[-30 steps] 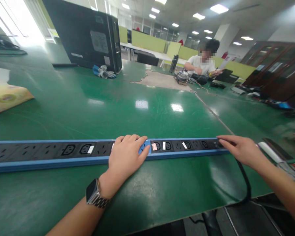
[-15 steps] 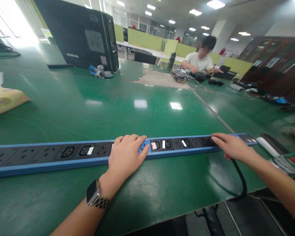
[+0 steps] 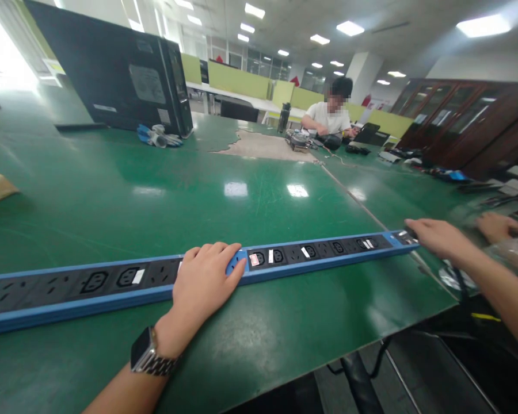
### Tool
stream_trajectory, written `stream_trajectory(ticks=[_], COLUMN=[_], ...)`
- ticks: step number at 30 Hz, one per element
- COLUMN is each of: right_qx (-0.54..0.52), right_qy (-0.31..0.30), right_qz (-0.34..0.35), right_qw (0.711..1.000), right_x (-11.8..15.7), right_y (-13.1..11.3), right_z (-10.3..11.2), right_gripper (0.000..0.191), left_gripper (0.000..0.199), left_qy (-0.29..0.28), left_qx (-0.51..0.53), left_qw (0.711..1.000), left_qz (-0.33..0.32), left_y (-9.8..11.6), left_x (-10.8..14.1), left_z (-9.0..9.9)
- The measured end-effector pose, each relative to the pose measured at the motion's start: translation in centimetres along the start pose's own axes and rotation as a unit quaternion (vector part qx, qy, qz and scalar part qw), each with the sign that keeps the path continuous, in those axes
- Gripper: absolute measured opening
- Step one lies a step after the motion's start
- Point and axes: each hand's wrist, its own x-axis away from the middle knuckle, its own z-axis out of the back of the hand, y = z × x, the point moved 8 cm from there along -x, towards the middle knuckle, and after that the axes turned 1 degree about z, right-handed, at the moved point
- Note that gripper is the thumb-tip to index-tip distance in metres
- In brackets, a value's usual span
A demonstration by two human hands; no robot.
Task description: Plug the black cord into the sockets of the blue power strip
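A long blue power strip (image 3: 293, 265) with black socket faces runs across the green table, several sockets bearing small stickers. My left hand (image 3: 205, 273), a watch on its wrist, is wrapped over the strip near its middle, fingers over the far edge and thumb on top. At the strip's right end is my right hand (image 3: 434, 237), its fingers pinched on a dark plug end of a black power cord (image 3: 461, 282). The cord hangs from below that hand; the fingers partly hide the plug. Whether the plug touches the strip's end I cannot tell.
A black computer case (image 3: 125, 75) stands at the back left, with gloves (image 3: 157, 137) beside it. Across the table (image 3: 190, 207) a person (image 3: 328, 115) handles electronic parts. Another person's hand (image 3: 496, 227) and clear plastic (image 3: 513, 253) are at the right.
My right hand has moved right along the strip to its far end, carrying the cord. My left hand stays on the strip. The view has shifted rightward.
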Motion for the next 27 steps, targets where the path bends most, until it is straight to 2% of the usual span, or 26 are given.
stream_trajectory(ticks=[2,3,5,8,12,15,17,19,21,22,23,25,27], right_qx=[0.082,0.104,0.134,0.163,0.189,0.192,0.182,0.174,0.158,0.139,0.114,0.066,0.094], right_qy=[-0.043,-0.058,-0.077,-0.075,-0.04,-0.054,-0.083,-0.079,-0.063,-0.072,-0.1,-0.187,-0.21], right_qz=[-0.083,-0.1,-0.119,-0.127,-0.147,-0.135,-0.111,-0.091,-0.061,-0.042,-0.022,-0.002,0.015], right_qw=[0.992,0.988,0.981,0.976,0.97,0.971,0.974,0.977,0.984,0.987,0.988,0.98,0.973], right_x=[-0.4,-0.5,-0.5,0.1,0.9,0.4,-0.5,-1.1,-1.2,-1.0,-0.5,0.8,1.7], right_y=[0.6,0.4,-0.4,-1.4,-2.4,-2.7,-2.8,-3.4,-5.3,-6.8,-8.3,-11.2,-13.2], right_z=[-2.4,-3.4,-4.8,-5.6,-5.8,-5.4,-4.0,-1.3,1.2,1.5,1.1,-1.3,-3.7], right_gripper=[0.062,0.063,0.064,0.067,0.066,0.062,0.058,0.058,0.06,0.06,0.06,0.056,0.053], left_gripper=[0.04,0.041,0.041,0.041,0.041,0.041,0.041,0.041,0.04,0.04,0.04,0.04,0.04], left_qy=[0.0,0.002,0.004,0.005,0.0,-0.004,-0.004,-0.004,0.0,0.001,0.003,0.004,0.001], left_qx=[-0.001,0.0,0.001,0.002,-0.002,-0.003,-0.004,0.0,0.004,0.005,0.004,0.0,-0.001], left_qw=[1.0,1.0,1.0,1.0,1.0,1.0,1.0,1.0,1.0,1.0,1.0,1.0,1.0], left_qz=[-0.003,-0.004,-0.005,-0.003,-0.003,-0.002,0.002,0.004,0.001,0.0,0.0,0.001,0.001], left_y=[0.0,0.0,0.0,0.0,0.0,0.0,0.0,0.0,0.1,0.1,0.1,0.1,0.1], left_x=[0.0,0.0,-0.1,-0.1,-0.1,0.0,0.0,-0.1,-0.1,-0.1,-0.1,-0.1,0.0], left_z=[0.0,0.0,0.0,-0.1,-0.2,-0.1,-0.1,0.0,0.0,0.0,0.0,0.0,-0.1])
